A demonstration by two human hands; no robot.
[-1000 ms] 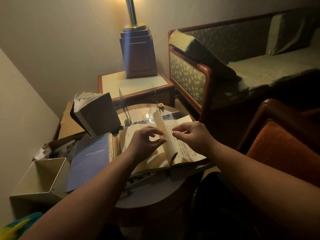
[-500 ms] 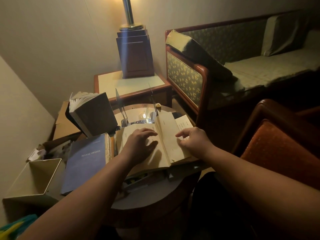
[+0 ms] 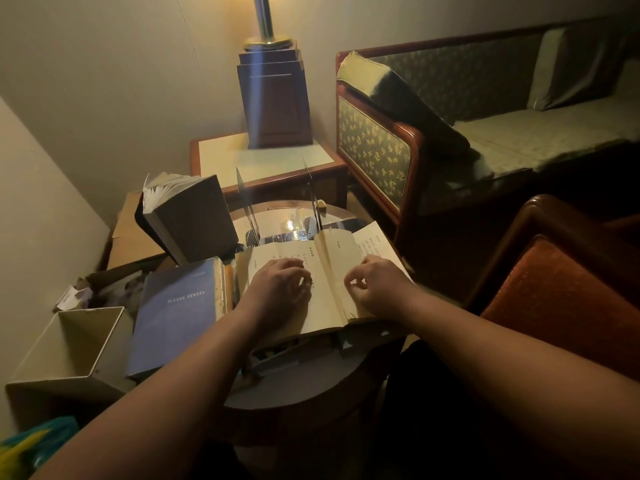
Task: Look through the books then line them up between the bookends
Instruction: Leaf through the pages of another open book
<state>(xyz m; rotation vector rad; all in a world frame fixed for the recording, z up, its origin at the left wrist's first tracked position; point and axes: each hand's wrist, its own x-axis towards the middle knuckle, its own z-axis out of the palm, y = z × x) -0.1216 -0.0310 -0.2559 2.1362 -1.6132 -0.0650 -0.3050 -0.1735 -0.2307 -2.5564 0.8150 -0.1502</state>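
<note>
An open book (image 3: pixel 332 268) with yellowed pages lies flat on the round table (image 3: pixel 294 393), in front of me. My left hand (image 3: pixel 280 289) rests on its left page, fingers bent and fingertips down. My right hand (image 3: pixel 375 285) sits on the right page with fingers curled, thumb and forefinger pinching at the page edges near the spine. Two thin upright bookends (image 3: pixel 246 202) (image 3: pixel 312 199) stand apart just behind the book. A blue book (image 3: pixel 176 317) lies to the left. A dark brown book (image 3: pixel 194 220) stands tilted behind it, pages fanned at the top.
A white open box (image 3: pixel 69 344) sits at the far left, beside a cardboard box (image 3: pixel 131 237). A lamp base (image 3: pixel 273 102) stands on a square side table (image 3: pixel 221 157) behind. A patterned sofa (image 3: pixel 381 157) and an orange armchair (image 3: pixel 561 292) close off the right.
The page that stood upright between my hands has been laid down flat. My left hand has settled on the left page, and my right hand has slid back onto the right page.
</note>
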